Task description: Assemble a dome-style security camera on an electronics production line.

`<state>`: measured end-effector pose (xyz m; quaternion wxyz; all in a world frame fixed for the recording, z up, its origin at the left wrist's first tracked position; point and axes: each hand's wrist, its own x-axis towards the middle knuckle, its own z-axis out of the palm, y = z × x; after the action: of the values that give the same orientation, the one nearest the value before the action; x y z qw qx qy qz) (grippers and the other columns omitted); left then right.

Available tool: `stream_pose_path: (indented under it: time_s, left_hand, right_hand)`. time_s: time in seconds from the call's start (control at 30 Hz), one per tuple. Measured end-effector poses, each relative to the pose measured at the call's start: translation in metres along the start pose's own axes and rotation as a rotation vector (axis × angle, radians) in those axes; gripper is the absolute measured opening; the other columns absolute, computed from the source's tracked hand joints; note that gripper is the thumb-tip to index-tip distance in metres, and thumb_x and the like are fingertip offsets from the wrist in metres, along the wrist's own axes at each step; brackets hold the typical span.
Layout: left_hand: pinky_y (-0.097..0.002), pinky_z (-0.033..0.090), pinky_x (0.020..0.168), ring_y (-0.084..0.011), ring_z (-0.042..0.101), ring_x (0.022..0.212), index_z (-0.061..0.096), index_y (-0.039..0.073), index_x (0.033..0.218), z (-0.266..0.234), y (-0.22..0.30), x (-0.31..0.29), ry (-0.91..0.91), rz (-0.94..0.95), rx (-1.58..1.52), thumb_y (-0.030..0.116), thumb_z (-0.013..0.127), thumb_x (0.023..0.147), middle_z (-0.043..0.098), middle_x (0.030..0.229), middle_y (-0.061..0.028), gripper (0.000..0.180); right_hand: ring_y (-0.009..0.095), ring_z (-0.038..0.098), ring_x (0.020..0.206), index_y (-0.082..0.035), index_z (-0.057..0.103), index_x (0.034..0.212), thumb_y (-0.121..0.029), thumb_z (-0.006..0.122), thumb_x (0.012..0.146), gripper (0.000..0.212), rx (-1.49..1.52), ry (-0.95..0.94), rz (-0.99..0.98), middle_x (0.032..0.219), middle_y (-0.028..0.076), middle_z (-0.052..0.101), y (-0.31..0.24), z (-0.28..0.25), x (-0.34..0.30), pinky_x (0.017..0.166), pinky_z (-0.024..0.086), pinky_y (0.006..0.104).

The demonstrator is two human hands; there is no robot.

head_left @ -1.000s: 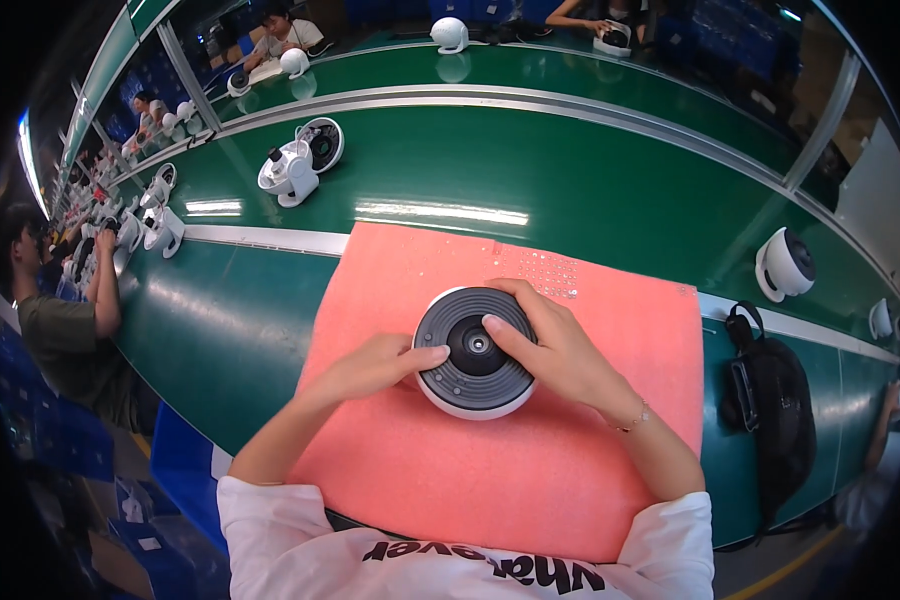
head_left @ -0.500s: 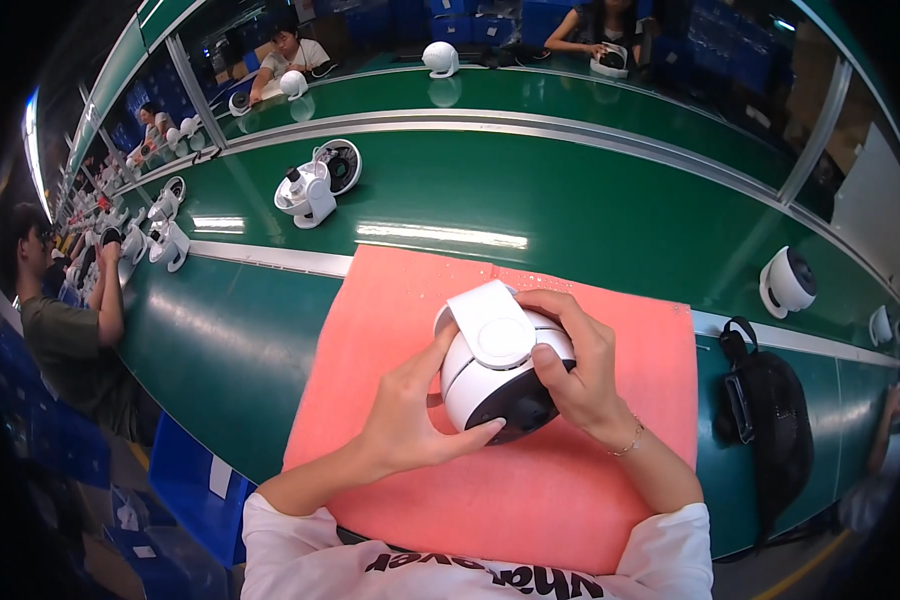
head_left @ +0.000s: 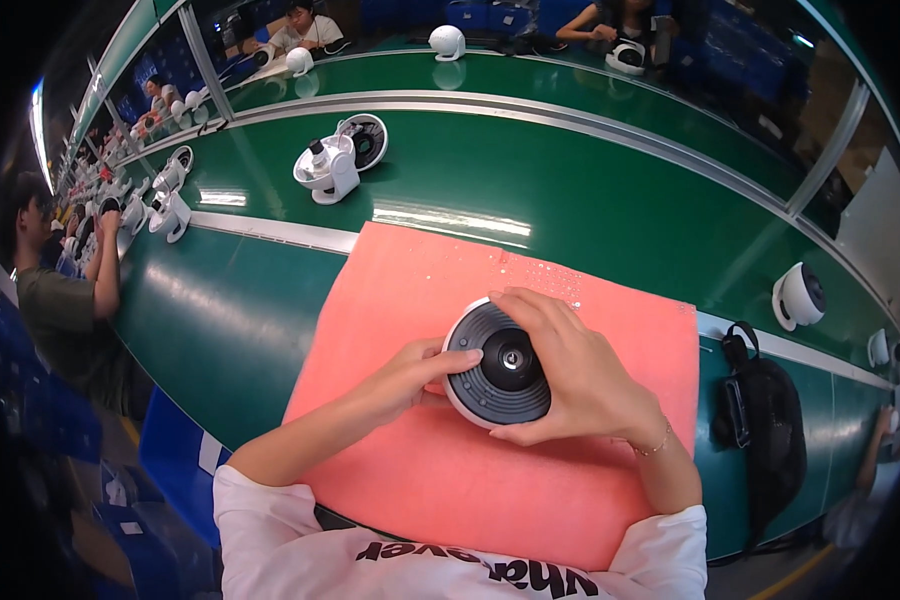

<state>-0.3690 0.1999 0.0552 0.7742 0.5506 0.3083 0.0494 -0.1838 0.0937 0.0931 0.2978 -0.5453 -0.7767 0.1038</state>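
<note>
Between my hands is a white security camera [head_left: 480, 390] with its black ringed front and round central lens facing up toward me. My left hand [head_left: 418, 372] grips its left side, the thumb lying on the ringed face and the fingers underneath. My right hand [head_left: 580, 375] wraps the right side, fingers over the far rim and thumb at the near edge. The camera is over a pink foam mat [head_left: 400, 470]. Its white bracket is hidden behind the front. Tiny clear droplets or beads [head_left: 540, 275] are scattered on the mat's far part.
An opened white camera housing [head_left: 327, 172] stands on the green bench [head_left: 470, 160] beyond the mat. Another camera [head_left: 799, 297] sits at the right, near a black mesh bag [head_left: 770, 430]. Blue bins [head_left: 175, 455] are at the lower left. Co-workers sit at the left and across the bench.
I have turned the camera so its black lens face points up at me; before, the white bracket was on top. Both hands have shifted their grip around it.
</note>
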Motion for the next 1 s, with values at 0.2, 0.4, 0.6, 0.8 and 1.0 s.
stream_pose_path:
  time_s: [0.2,0.4,0.6,0.8,1.0]
  left_hand:
    - [-0.0331,0.046,0.088,-0.0186,0.055,0.104,0.046,0.001,0.122,-0.029,0.006,-0.008,-0.045,0.022,0.055,0.038,0.062,0.081,0.055,0.113,-0.0116,0.058]
    - [-0.0328,0.044,0.090,-0.0197,0.051,0.109,0.040,0.000,0.128,-0.028,-0.001,-0.008,-0.038,0.095,0.095,0.032,0.066,0.079,0.051,0.118,-0.0122,0.064]
    - [-0.0338,0.044,0.090,-0.0204,0.050,0.111,0.039,0.001,0.129,-0.041,0.008,-0.012,-0.063,0.085,0.090,0.036,0.064,0.080,0.050,0.120,-0.0124,0.066]
    - [-0.0328,0.043,0.088,-0.0206,0.050,0.111,0.040,0.003,0.129,-0.051,0.009,-0.007,-0.068,0.053,0.106,0.041,0.063,0.080,0.050,0.120,-0.0123,0.066]
    - [-0.0316,0.044,0.086,-0.0181,0.053,0.106,0.043,0.002,0.126,-0.064,0.006,-0.006,-0.073,0.069,0.066,0.040,0.063,0.081,0.054,0.115,-0.0112,0.062]
  right_hand:
    - [0.038,0.042,0.116,-0.006,0.032,0.132,-0.034,0.078,0.052,0.096,0.069,0.036,-0.083,0.126,0.021,0.039,0.013,0.026,0.026,0.093,0.040,0.0449]
    - [0.038,0.041,0.117,-0.003,0.033,0.130,-0.031,0.078,0.050,0.096,0.093,0.005,-0.117,0.127,0.021,0.039,0.011,0.022,0.029,0.095,0.038,0.0454]
    - [0.038,0.041,0.117,-0.004,0.034,0.129,-0.030,0.078,0.050,0.095,0.116,0.020,-0.107,0.126,0.020,0.040,0.009,0.028,0.041,0.095,0.038,0.0451]
    - [0.035,0.037,0.123,-0.002,0.031,0.131,-0.028,0.082,0.047,0.102,0.135,-0.028,-0.051,0.132,0.018,0.037,0.009,0.029,0.048,0.102,0.031,0.0428]
    - [0.036,0.034,0.125,-0.002,0.030,0.133,-0.030,0.083,0.047,0.105,0.067,-0.104,0.022,0.134,0.019,0.034,0.004,0.036,0.061,0.103,0.030,0.0434]
